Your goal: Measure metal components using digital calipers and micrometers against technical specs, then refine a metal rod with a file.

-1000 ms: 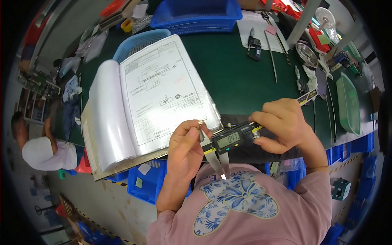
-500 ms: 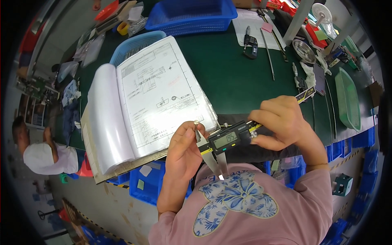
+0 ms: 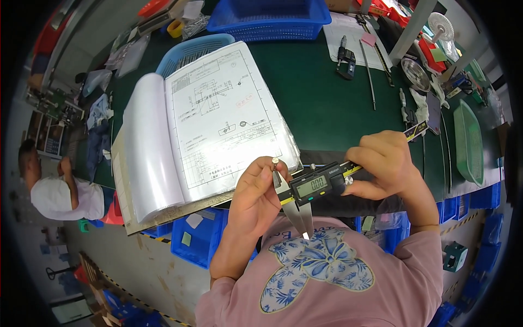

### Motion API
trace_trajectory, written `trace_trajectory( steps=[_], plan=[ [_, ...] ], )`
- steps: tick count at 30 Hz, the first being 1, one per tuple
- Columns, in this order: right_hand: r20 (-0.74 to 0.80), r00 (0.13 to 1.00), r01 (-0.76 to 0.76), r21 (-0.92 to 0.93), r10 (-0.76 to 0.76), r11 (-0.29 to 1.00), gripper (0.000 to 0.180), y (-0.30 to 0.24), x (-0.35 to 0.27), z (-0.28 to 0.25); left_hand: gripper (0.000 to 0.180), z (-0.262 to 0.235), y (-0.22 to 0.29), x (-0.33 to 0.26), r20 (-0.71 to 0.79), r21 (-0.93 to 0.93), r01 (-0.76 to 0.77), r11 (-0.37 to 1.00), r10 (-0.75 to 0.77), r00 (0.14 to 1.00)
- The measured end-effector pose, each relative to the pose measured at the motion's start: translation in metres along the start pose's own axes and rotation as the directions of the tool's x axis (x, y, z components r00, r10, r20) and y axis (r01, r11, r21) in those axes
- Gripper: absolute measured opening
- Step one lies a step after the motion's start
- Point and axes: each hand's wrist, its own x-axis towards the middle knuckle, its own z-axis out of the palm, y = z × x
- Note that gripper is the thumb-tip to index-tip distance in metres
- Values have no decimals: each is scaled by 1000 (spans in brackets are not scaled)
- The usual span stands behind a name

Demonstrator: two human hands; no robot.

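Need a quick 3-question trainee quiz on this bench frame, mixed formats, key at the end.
1. True or false: the right hand grips the digital caliper.
2. What does the left hand pinch at the caliper's upper jaws?
A. small metal part
B. screwdriver
C. tape roll
3. Fill in: the open binder lies on the ___ mat.

Key: 1 true; 2 A; 3 green.

An open binder of drawings (image 3: 218,120) lies on the green bench (image 3: 321,92); behind it stands a blue basket (image 3: 272,19), and what looks like a second caliper (image 3: 346,57).
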Motion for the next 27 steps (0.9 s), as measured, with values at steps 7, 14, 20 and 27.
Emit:
trace_trajectory(
  steps=[7, 14, 20, 27],
  plan=[
    [14, 1000, 3, 47, -3, 999, 30, -2, 1, 0, 15, -2, 0, 1, 21, 23, 0, 1000, -1, 1000],
    [19, 1000, 5, 19, -5, 1000, 27, -2, 0, 1, 19, 2, 3, 1, -9, 67, 8, 998, -7, 1000],
    [26, 1000, 4, 34, -5, 999, 27, -1, 0, 0, 21, 3, 3, 2, -11, 42, 13, 999, -13, 1000],
    [58, 998, -18, 7, 17, 1000, 29, -2, 0, 1, 17, 1, 0, 2, -9, 1, -25, 1000, 25, 1000]
  ],
)
